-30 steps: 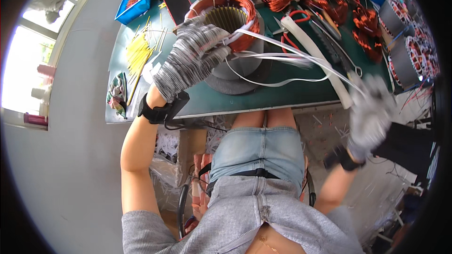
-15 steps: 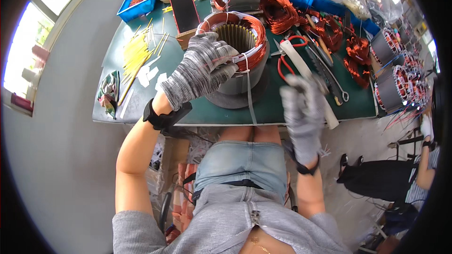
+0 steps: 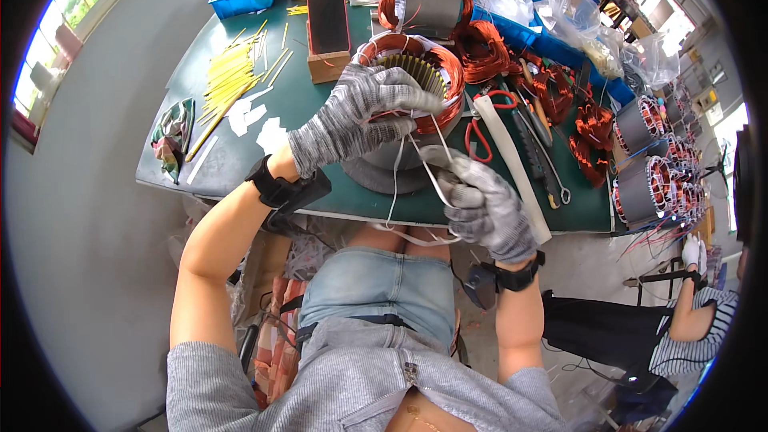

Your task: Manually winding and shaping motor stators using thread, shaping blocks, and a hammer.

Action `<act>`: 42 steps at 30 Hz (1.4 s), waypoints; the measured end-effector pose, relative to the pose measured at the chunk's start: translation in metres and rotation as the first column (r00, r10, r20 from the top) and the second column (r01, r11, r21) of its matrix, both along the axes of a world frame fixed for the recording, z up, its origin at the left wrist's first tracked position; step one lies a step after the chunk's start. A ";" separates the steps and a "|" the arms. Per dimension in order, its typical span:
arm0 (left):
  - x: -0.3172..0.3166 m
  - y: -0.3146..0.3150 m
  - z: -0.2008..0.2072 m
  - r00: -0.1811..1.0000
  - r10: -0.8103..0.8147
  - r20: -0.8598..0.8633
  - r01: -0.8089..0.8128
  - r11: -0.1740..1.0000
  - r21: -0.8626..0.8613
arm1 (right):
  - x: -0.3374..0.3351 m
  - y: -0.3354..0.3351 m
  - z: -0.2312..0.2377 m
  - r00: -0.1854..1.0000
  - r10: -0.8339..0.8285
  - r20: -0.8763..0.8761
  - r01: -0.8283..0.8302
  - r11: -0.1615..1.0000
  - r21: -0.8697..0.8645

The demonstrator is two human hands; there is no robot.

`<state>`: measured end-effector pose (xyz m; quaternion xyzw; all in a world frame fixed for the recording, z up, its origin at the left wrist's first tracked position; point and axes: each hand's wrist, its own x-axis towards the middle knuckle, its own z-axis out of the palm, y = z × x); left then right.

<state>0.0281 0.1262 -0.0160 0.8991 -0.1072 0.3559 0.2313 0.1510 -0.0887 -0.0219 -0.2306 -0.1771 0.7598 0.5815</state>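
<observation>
A motor stator with a ring of copper winding (image 3: 453, 72) stands on a dark round base (image 3: 376, 174) near the table's front edge. My left hand (image 3: 364, 108), in a grey knit glove, lies over the near left rim, its fingers closed where a white lacing cord (image 3: 433, 180) comes out. The fingertips partly hide the near winding. Lower and to the right, my gloved right hand (image 3: 484, 206) is closed on the same cord, pulled into loops between both hands. One loop hangs past the table edge.
Red-handled scissors (image 3: 478, 140), a long white strip (image 3: 512, 168) and hand tools lie to the right, near copper coils (image 3: 484, 52). Yellow sticks (image 3: 232, 72) and a phone (image 3: 328, 20) on a wooden block are left. More stators (image 3: 640, 180) stand right; a person (image 3: 680, 328) works beyond.
My right hand, blurred and apart before, has moved left and up toward the stator and now holds the cord. The cord's hanging tail is now drawn into loops. My left hand stays at the rim.
</observation>
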 end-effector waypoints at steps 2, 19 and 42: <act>0.003 0.005 -0.004 0.996 -0.083 -0.029 0.083 0.996 -0.028 | 0.004 -0.002 0.023 0.987 -0.154 0.041 0.146 0.976 0.164; -0.010 -0.002 0.008 0.978 -0.084 -0.192 0.034 0.969 -0.246 | -0.060 0.061 -0.043 0.159 -0.853 0.497 0.586 0.486 0.648; 0.008 -0.037 0.001 0.895 0.440 0.072 -0.427 0.798 0.426 | -0.047 0.052 -0.065 0.077 -0.887 0.456 0.336 0.454 0.825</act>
